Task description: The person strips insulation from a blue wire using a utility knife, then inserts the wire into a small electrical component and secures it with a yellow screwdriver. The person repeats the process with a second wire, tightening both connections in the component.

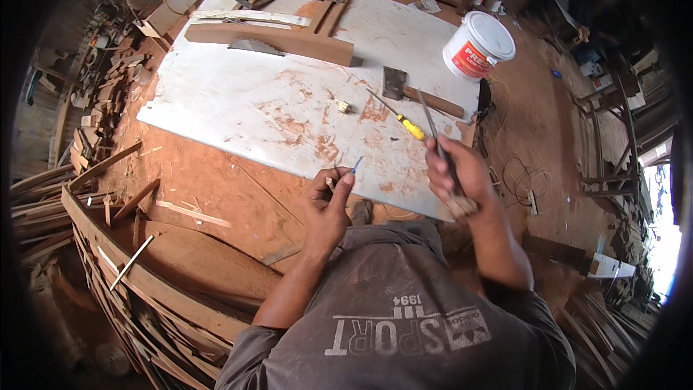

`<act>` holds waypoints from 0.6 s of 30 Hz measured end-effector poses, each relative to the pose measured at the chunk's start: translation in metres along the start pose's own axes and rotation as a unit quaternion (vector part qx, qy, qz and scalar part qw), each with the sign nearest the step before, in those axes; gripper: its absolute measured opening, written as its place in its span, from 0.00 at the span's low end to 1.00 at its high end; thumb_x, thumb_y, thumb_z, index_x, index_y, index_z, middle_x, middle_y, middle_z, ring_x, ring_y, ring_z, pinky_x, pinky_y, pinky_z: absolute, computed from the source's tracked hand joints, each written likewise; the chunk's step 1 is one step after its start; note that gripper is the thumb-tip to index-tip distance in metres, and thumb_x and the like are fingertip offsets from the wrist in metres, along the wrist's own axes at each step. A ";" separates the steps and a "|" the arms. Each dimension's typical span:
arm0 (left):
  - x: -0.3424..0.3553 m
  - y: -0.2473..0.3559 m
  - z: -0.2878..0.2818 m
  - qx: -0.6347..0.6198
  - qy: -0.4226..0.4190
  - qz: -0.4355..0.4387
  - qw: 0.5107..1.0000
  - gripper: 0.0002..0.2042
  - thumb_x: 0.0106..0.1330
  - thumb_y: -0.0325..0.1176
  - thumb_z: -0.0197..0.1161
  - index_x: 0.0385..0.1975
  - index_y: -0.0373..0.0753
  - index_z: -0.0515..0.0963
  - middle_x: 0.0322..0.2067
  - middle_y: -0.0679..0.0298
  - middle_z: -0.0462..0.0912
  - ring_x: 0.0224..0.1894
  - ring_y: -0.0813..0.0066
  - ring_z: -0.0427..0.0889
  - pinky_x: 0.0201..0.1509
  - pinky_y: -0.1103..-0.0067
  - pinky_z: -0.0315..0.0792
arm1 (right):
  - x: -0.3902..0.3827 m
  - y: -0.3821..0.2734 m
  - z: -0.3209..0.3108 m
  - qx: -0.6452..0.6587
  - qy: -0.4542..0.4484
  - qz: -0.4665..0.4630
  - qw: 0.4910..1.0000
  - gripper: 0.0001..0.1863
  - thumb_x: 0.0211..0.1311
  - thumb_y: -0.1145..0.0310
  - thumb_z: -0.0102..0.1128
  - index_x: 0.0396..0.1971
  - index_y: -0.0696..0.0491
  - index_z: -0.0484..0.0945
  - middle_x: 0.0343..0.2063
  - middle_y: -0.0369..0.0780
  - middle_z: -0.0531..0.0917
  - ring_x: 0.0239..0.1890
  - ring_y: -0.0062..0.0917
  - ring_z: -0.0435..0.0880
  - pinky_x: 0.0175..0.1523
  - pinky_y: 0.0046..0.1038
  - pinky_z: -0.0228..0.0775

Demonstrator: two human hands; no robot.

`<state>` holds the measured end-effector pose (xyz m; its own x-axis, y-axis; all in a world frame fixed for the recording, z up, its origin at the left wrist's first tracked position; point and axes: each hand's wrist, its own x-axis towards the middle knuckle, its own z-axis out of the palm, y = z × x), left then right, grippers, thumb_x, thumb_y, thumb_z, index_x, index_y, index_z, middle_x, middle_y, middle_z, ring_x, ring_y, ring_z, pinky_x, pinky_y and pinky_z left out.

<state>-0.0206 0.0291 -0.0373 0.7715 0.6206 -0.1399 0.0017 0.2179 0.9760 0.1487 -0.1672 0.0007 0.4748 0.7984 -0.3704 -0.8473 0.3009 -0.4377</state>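
My left hand [328, 198] pinches a small thin blue item [357, 165] near the front edge of the white board [267, 101]; what else sits within its fingers is hard to make out. To its right, my right hand [455, 177] grips a long dark metal tool [431, 124], perhaps a file or chisel, angled upward. Beyond my hands lie a yellow-handled screwdriver [411, 127], a wooden-handled tool with a broad metal head [395, 83] and a small pale piece [344, 107].
A white bucket [469, 58] stands at the board's back right. Planks [274, 40] and a saw blade [253, 48] lie at the back. Stacked timber strips [108, 245] crowd the lower left. Cable loops [516, 177] lie on the dusty floor [527, 123] at right.
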 end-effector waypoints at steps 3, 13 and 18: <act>0.011 -0.002 -0.012 -0.106 0.009 -0.048 0.993 0.08 0.71 0.29 0.65 0.42 0.31 0.80 0.29 0.71 0.78 0.28 0.87 0.69 0.31 0.87 0.63 | -0.029 0.003 0.048 -0.301 0.038 0.136 0.943 0.19 0.79 0.57 0.43 0.45 0.59 0.73 0.23 0.36 0.77 0.16 0.21 0.77 0.21 0.26 0.73; 0.019 0.002 -0.006 -0.073 -0.002 -0.014 0.997 0.07 0.72 0.30 0.64 0.43 0.33 0.80 0.30 0.73 0.78 0.31 0.88 0.69 0.35 0.87 0.64 | -0.022 0.049 0.059 -0.257 -0.036 0.192 0.947 0.17 0.81 0.57 0.43 0.45 0.58 0.72 0.22 0.37 0.77 0.16 0.21 0.80 0.23 0.24 0.77; 0.018 0.007 -0.005 -0.042 -0.009 0.033 0.999 0.04 0.73 0.26 0.62 0.40 0.32 0.79 0.35 0.68 0.79 0.39 0.85 0.73 0.44 0.85 0.68 | -0.023 0.044 0.061 -0.253 -0.021 0.208 0.944 0.18 0.81 0.57 0.43 0.44 0.58 0.72 0.21 0.37 0.77 0.15 0.20 0.78 0.21 0.23 0.76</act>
<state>-0.0099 0.0455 -0.0342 0.7796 0.6222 -0.0714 -0.1022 0.2388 0.9657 0.0857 -0.1403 0.0402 0.1059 0.8161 -0.5682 -0.7310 -0.3235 -0.6008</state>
